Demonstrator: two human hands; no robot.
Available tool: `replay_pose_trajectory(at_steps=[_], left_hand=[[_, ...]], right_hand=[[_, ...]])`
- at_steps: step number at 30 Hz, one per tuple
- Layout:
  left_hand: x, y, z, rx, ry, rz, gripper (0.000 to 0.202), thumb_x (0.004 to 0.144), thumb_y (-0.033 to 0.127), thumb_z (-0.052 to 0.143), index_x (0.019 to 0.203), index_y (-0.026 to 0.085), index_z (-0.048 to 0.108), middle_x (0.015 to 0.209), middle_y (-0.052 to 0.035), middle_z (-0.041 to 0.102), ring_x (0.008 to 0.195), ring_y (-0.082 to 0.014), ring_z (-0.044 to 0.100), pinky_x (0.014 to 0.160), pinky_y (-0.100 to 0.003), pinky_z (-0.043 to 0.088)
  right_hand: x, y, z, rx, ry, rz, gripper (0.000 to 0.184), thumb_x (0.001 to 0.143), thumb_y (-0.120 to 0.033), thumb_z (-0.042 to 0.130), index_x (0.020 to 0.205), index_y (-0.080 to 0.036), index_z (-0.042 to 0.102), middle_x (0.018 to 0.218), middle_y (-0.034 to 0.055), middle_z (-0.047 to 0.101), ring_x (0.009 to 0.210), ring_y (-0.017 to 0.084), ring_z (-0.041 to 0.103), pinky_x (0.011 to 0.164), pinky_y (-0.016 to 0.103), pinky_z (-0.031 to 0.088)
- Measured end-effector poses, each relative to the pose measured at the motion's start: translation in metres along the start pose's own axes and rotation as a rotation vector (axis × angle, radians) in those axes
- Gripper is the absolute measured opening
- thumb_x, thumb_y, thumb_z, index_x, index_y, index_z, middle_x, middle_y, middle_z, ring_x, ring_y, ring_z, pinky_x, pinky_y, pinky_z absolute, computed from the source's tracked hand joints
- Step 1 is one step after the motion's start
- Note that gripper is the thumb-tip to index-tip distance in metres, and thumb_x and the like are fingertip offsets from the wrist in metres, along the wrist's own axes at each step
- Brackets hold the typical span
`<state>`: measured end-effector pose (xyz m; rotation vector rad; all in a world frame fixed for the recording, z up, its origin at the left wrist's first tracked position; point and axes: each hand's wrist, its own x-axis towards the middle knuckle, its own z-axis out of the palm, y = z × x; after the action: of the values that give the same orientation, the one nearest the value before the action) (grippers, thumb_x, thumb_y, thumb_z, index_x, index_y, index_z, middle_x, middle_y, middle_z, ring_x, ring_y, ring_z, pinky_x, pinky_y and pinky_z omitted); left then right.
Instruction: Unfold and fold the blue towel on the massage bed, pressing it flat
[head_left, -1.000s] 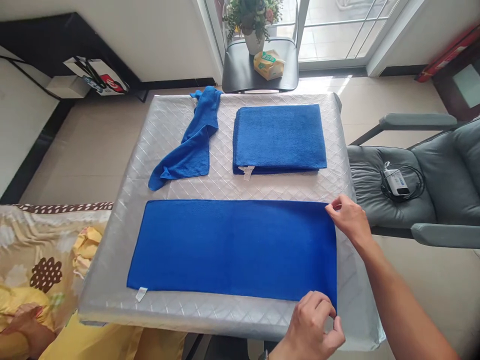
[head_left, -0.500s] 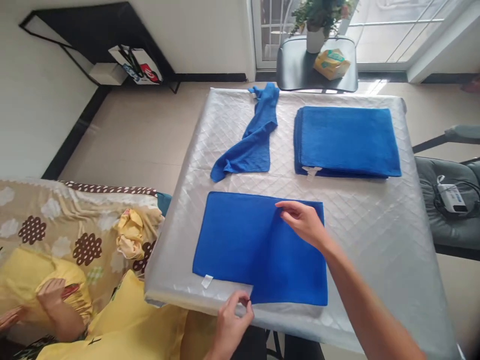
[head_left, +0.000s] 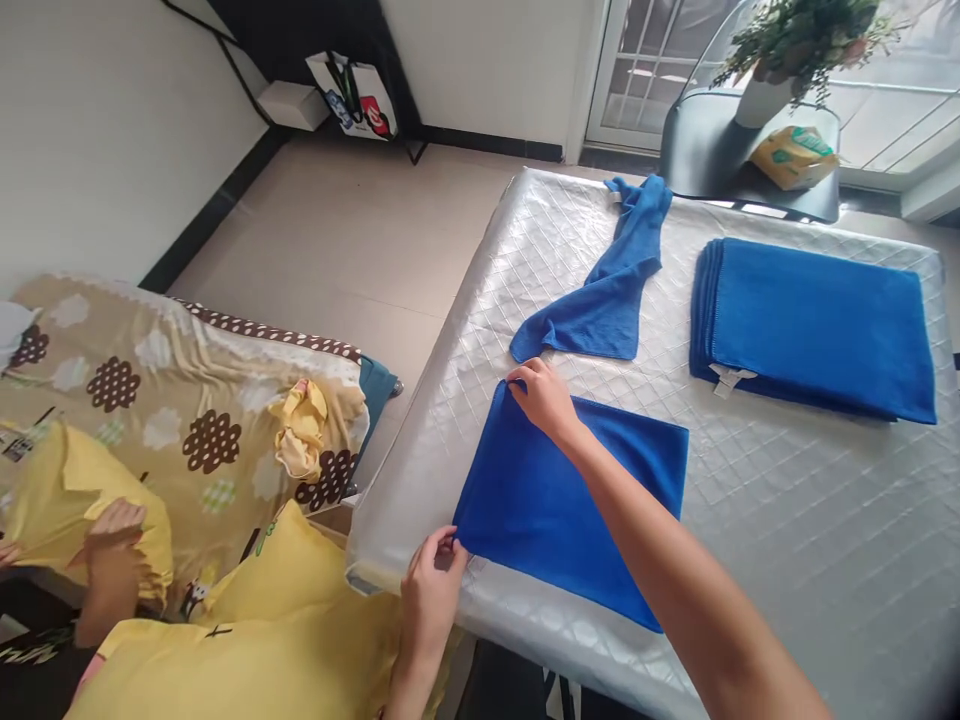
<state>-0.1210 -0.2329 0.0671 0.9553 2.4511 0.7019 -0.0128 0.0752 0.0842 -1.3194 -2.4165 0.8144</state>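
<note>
Since the earlier frame both hands have crossed to the left edge, and the towel now lies doubled over near the left front corner of the table, half its former width. Nearest, the left hand pinches the towel's near-left corner, thumb and fingers closed on the layers right at the table's rim. Further in, the right hand rests on the far-left corner, fingers closed down on the cloth; whether it clamps both layers I cannot tell. Risk, as judged: the quilted cover looks slick, so a sideways tug could slide the whole towel and skew the edges; the near corner sits close to the rim and could droop over it if let go unevenly. Beyond, just apart from the right hand, lies a crumpled cloth; to its right, a folded stack. Off to the left, another person's hand holds yellow fabric.
</note>
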Motion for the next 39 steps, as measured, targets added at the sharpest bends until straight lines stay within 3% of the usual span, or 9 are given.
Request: replay_pose_trajectory(at_steps=[4, 8, 11, 16, 21, 26, 30, 35, 39], left_hand=[[-0.002, 0.001, 0.005, -0.001, 0.058, 0.075, 0.027, 0.091, 0.042, 0.055, 0.098, 0.021, 0.072, 0.094, -0.0084, 0.074, 0.083, -0.0231, 0.072, 0.078, -0.038, 0.061], [-0.008, 0.004, 0.008, 0.008, 0.095, 0.141, 0.031, 0.094, 0.047, 0.058, 0.1, 0.02, 0.072, 0.113, -0.0131, 0.068, 0.092, -0.024, 0.072, 0.079, -0.038, 0.062], [-0.008, 0.002, 0.008, 0.0, 0.068, 0.171, 0.029, 0.096, 0.045, 0.058, 0.103, 0.02, 0.072, 0.12, -0.0135, 0.067, 0.095, -0.0235, 0.072, 0.084, -0.039, 0.062], [-0.004, -0.006, 0.009, -0.003, 0.053, 0.183, 0.029, 0.096, 0.047, 0.059, 0.1, 0.022, 0.073, 0.11, -0.0104, 0.073, 0.097, -0.0242, 0.072, 0.087, -0.04, 0.062], [-0.005, -0.005, 0.002, -0.045, 0.041, 0.157, 0.032, 0.094, 0.051, 0.059, 0.095, 0.022, 0.074, 0.105, -0.0097, 0.073, 0.096, -0.0238, 0.072, 0.087, -0.039, 0.06], [-0.007, 0.006, -0.015, -0.079, 0.067, 0.196, 0.035, 0.092, 0.054, 0.06, 0.089, 0.023, 0.074, 0.099, -0.0087, 0.074, 0.091, -0.0228, 0.072, 0.081, -0.035, 0.06], [-0.008, 0.022, -0.034, -0.101, 0.08, 0.299, 0.028, 0.092, 0.048, 0.062, 0.088, 0.024, 0.074, 0.096, -0.0069, 0.076, 0.088, -0.0207, 0.073, 0.075, -0.03, 0.061], [-0.017, 0.036, -0.053, -0.111, 0.153, 0.395, 0.016, 0.09, 0.039, 0.068, 0.092, 0.026, 0.076, 0.097, -0.003, 0.079, 0.09, -0.02, 0.076, 0.082, -0.03, 0.062], [-0.028, 0.059, -0.062, -0.21, 0.195, 0.33, 0.016, 0.085, 0.038, 0.074, 0.095, 0.026, 0.077, 0.098, -0.0004, 0.08, 0.088, -0.0191, 0.076, 0.086, -0.03, 0.062]], right_hand=[[0.003, 0.008, 0.021, -0.051, -0.049, 0.002, 0.026, 0.1, -0.022, 0.054, 0.119, -0.025, 0.072, 0.12, 0.0085, 0.068, 0.109, 0.026, 0.059, 0.097, 0.04, 0.047], [0.003, 0.013, 0.027, -0.094, -0.061, 0.006, 0.037, 0.101, -0.025, 0.052, 0.136, -0.028, 0.064, 0.127, 0.0095, 0.065, 0.111, 0.028, 0.057, 0.095, 0.042, 0.046], [0.006, 0.014, 0.026, -0.089, -0.077, 0.006, 0.03, 0.101, -0.025, 0.053, 0.126, -0.028, 0.069, 0.125, 0.0083, 0.066, 0.112, 0.028, 0.057, 0.095, 0.041, 0.047], [-0.001, 0.015, 0.015, 0.041, -0.065, -0.073, 0.02, 0.101, -0.025, 0.054, 0.112, -0.024, 0.072, 0.117, 0.0071, 0.07, 0.111, 0.025, 0.059, 0.1, 0.04, 0.047], [-0.034, 0.015, -0.018, 0.254, 0.033, -0.091, 0.015, 0.1, -0.034, 0.057, 0.103, -0.025, 0.07, 0.102, 0.0049, 0.073, 0.1, 0.022, 0.064, 0.093, 0.037, 0.052], [-0.081, 0.009, -0.079, 0.346, 0.147, -0.038, 0.018, 0.099, -0.042, 0.059, 0.099, -0.027, 0.07, 0.096, 0.0026, 0.073, 0.091, 0.02, 0.067, 0.083, 0.034, 0.056], [-0.123, 0.009, -0.123, 0.31, 0.215, -0.086, 0.017, 0.1, -0.038, 0.059, 0.107, -0.03, 0.071, 0.099, 0.0027, 0.074, 0.091, 0.02, 0.069, 0.085, 0.034, 0.056], [-0.176, 0.025, -0.145, 0.304, 0.397, -0.068, 0.009, 0.097, -0.031, 0.064, 0.101, -0.032, 0.072, 0.092, 0.002, 0.075, 0.086, 0.021, 0.07, 0.078, 0.037, 0.058], [-0.212, 0.04, -0.158, 0.355, 0.588, -0.04, 0.01, 0.093, -0.023, 0.069, 0.098, -0.033, 0.07, 0.088, 0.0011, 0.073, 0.081, 0.02, 0.068, 0.072, 0.037, 0.057]])
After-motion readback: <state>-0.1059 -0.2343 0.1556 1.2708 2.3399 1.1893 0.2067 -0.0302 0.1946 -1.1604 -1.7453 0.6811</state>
